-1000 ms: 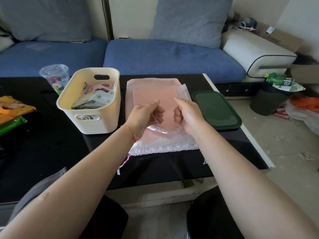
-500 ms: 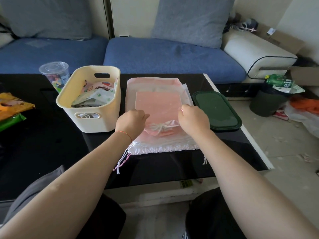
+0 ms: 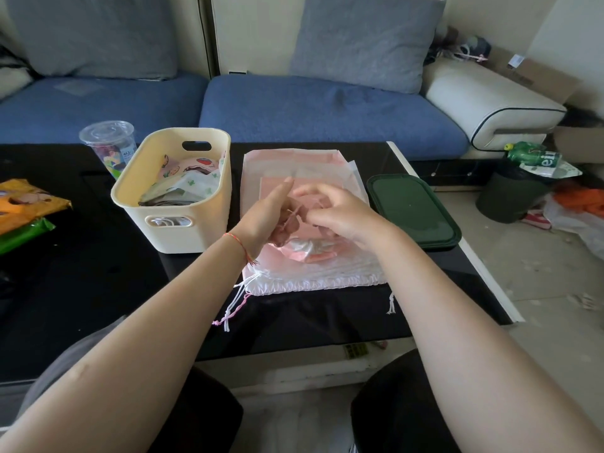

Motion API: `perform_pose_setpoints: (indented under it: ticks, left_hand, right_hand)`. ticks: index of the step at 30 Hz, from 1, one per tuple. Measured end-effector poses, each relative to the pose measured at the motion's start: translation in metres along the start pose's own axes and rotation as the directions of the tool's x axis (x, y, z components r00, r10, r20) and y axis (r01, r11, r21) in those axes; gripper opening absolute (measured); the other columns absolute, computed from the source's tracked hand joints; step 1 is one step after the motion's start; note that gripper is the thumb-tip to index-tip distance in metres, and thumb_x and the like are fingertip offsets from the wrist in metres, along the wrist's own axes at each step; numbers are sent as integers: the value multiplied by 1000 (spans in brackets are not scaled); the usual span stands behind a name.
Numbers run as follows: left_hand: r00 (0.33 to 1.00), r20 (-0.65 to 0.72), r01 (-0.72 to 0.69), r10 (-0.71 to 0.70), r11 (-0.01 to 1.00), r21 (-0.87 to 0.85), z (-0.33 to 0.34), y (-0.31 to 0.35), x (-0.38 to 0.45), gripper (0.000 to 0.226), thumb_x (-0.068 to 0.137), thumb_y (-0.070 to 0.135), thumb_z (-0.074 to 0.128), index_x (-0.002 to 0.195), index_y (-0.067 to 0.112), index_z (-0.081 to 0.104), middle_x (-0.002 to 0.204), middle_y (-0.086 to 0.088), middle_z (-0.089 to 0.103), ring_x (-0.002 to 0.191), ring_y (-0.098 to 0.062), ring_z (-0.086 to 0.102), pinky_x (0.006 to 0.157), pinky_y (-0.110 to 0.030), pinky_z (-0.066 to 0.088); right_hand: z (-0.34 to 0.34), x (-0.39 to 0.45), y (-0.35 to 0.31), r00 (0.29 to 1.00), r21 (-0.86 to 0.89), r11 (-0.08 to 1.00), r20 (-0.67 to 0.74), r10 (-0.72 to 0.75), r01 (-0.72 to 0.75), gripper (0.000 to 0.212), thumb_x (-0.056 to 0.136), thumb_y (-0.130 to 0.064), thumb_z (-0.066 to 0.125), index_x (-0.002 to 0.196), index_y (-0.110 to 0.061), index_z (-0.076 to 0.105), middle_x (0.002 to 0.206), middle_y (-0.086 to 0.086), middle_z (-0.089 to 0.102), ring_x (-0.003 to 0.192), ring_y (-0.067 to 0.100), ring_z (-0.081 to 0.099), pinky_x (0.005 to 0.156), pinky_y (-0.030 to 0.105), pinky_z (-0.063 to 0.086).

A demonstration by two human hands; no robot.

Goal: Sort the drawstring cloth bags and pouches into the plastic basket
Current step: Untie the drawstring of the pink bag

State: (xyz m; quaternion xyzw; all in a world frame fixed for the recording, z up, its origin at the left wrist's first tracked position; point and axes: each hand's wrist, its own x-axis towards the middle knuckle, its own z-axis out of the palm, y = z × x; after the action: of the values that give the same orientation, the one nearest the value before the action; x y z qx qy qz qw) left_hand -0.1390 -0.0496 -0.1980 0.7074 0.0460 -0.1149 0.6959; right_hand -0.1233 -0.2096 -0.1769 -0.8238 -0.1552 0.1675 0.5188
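Both hands work above the stack of pink and white pouches [image 3: 304, 171] that lies flat on the black tabletop [image 3: 98, 282], just to the right of the cream plastic basket [image 3: 178, 204], where some printed bags already sit. The step seems to be gathering the cord of the small pink pouch [image 3: 307, 248] on top. To do it well, I think the cord should be kept short and tidy, and only the top pouch lifted, so the others stay flat. The left hand [image 3: 266, 217] is partly closed, its fingers pinching a thin pink cord [image 3: 294, 212]. The right hand [image 3: 336, 214] has curled fingers at the same cord; the picture is blurred, so its exact grip is not clear.
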Motion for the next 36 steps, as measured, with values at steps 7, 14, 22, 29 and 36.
perform_pose_setpoints:
  ticks: [7, 14, 22, 29, 36]
  left_hand:
    - [994, 108, 6, -18, 993, 115, -6, 4, -5, 79, 95, 68, 18, 76, 8, 66, 45, -14, 45, 34, -20, 28, 45, -28, 25]
    - [993, 112, 33, -35, 999, 22, -9, 3, -2, 80, 95, 67, 17, 83, 7, 68, 47, -13, 51, 37, -21, 31, 47, -26, 30]
    - [990, -139, -13, 34, 989, 149, -17, -16, 11, 17, 95, 29, 55, 96, 12, 55, 50, 0, 47, 34, -11, 31, 40, -17, 22]
    - [990, -105, -57, 95, 945, 321, -20, -21, 9, 24, 93, 23, 60, 74, 12, 68, 48, 5, 45, 42, -11, 37, 44, -18, 32]
    - [964, -229, -67, 131, 961, 268, -22, -21, 11, 28, 93, 23, 60, 68, 11, 63, 56, -2, 46, 47, -14, 40, 47, -20, 37]
  right_hand:
    - [7, 4, 1, 990, -174, 984, -131, -51, 28, 22, 86, -36, 74, 99, -18, 71, 74, -11, 54, 71, 4, 52, 64, 20, 41]
    - [11, 5, 6, 966, 181, 983, -257, 23, 25, 9, 86, -26, 74, 92, -20, 75, 66, -12, 62, 55, 4, 46, 52, 15, 38]
    - [2, 19, 18, 877, 515, 857, -399, 268, -28, 9, 92, -11, 65, 89, -4, 68, 67, 3, 59, 37, 8, 34, 35, 18, 20]
    - [-4, 18, 20, 859, 451, 891, -436, 268, -49, 20, 98, -19, 58, 94, -6, 73, 70, 4, 66, 36, 9, 34, 33, 17, 21]
    - [-13, 14, 20, 798, 532, 844, -480, 364, -65, 11, 89, -14, 63, 91, -10, 73, 66, 4, 62, 34, 9, 32, 34, 16, 19]
